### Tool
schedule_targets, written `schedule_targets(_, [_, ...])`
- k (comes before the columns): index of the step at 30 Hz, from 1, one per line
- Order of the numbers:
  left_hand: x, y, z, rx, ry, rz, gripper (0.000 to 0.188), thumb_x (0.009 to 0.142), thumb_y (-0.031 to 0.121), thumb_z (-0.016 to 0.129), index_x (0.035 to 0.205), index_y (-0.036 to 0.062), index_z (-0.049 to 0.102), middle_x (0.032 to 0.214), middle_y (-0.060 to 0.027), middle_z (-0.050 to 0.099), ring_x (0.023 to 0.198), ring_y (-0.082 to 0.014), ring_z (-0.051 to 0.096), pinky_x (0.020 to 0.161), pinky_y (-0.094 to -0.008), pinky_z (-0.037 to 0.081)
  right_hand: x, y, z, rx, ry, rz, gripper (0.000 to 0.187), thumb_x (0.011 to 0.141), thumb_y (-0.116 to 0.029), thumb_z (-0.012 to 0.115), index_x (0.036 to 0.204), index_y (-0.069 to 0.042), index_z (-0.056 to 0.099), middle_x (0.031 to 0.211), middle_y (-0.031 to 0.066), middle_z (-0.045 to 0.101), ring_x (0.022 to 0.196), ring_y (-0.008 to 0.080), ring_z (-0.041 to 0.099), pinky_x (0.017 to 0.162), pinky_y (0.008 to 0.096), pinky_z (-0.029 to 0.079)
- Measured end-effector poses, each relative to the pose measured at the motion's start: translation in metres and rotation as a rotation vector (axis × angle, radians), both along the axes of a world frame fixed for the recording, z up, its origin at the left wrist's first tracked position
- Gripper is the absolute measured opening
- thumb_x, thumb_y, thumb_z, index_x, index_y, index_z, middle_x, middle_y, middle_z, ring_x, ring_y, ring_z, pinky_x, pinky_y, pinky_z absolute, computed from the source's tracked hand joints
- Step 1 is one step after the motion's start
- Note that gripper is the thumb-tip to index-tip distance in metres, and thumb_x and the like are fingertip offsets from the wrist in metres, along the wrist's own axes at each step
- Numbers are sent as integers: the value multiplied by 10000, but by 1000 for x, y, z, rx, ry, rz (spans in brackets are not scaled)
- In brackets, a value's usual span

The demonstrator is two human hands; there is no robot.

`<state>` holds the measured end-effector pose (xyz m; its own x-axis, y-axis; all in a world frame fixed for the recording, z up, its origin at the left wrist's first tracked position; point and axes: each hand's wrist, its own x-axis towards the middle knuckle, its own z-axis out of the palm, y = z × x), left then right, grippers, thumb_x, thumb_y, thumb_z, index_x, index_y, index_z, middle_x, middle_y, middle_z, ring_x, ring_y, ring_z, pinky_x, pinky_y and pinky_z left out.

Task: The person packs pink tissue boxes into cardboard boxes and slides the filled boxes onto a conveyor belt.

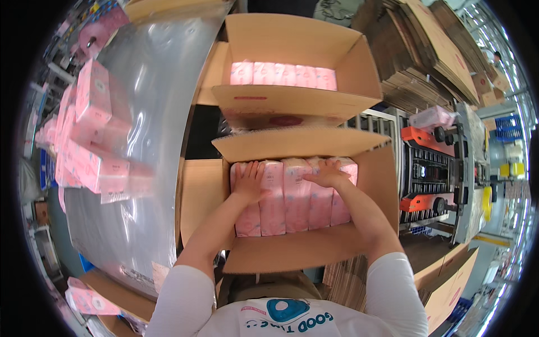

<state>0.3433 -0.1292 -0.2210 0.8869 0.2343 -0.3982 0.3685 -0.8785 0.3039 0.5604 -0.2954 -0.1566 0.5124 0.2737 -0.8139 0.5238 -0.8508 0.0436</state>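
Observation:
In front of me an open cardboard box (300, 253) holds a row of pink plastic-wrapped tissue packs (297, 205), standing side by side. My left hand (249, 182) lies on the packs at the left end of the row, fingers stretched out. Over the packs toward the right end, my right hand (327, 173) rests with its fingers spread. Both hands touch the packs' far upper part, and neither is closed around one. The box flaps are folded outward or stand up, and my forearms hide part of the packs.
Beyond it stands a second open box (297, 104) with a similar row of pink packs. Loose packs (95, 163) are heaped on the shiny metal table (151, 101) at left. Flattened cartons (426, 56) are stacked at far right, above a roller machine with orange parts (426, 140).

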Motion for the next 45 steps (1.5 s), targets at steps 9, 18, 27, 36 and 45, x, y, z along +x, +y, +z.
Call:
schedule_targets(9, [-41,-14,71,-387,71,275,799,848,465,565,1428,33,226,1455,-187,288,1353,-365,239,1092,-506,197,-27,-39,-78,290,19,44,1022,691,-737,523,1451,-117,237,1521,127,159,1387,376,110,1018,676,175])
schedule_targets(18, [-389,20,250,359,-864,1277,411,846,234,629,1187,23,542,1121,-177,581,1042,-358,538,980,-439,377,-91,-146,-86,477,-109,93,689,839,-364,579,1344,46,352,1362,270,385,1275,379,358,1088,432,258])
schedule_targets(27, [-640,-76,94,74,421,1884,1314,551,689,731,1473,159,-41,1492,-231,124,1318,-436,246,1027,-512,332,-85,-35,-71,535,199,381,471,806,-293,654,1121,46,565,995,178,627,920,278,594,814,361,467])
schedule_targets(36, [-595,-52,45,196,-11,2060,589,768,407,661,1206,47,504,1100,-221,567,965,-385,585,814,-455,482,-126,50,25,603,264,246,397,889,-234,569,1186,28,539,1082,151,616,931,223,595,819,325,475])
schedule_targets(45, [-601,-73,158,-395,-1389,2282,102,831,201,598,839,111,550,619,33,459,516,-88,446,426,-215,332,-470,128,168,1176,850,1448,468,814,-273,640,1236,-106,528,1368,86,416,1293,307,339,1021,430,323])
